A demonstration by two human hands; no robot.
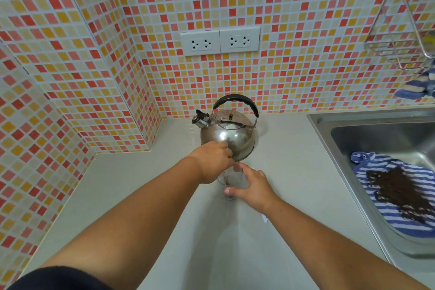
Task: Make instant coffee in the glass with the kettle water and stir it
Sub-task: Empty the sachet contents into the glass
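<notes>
A clear glass (230, 182) stands on the pale counter (146, 186), just in front of a steel kettle (229, 135) with a black handle. My right hand (253, 187) wraps the glass from the right, thumb at its near side. My left hand (211, 160) hovers over the glass mouth with its fingers pinched together. A thin dark spoon (226, 180) reaches from those fingers down into the glass; its top is hidden by the hand. The glass contents are blurred. The kettle stands upright, spout to the left, and neither hand touches its handle.
A steel sink (367, 139) lies at the right, holding a blue-and-white striped cloth (400, 198) with dark grounds on it. A wire rack (400, 37) hangs at the upper right. Two wall sockets (220, 41) sit above the kettle. Tiled walls close the back and left.
</notes>
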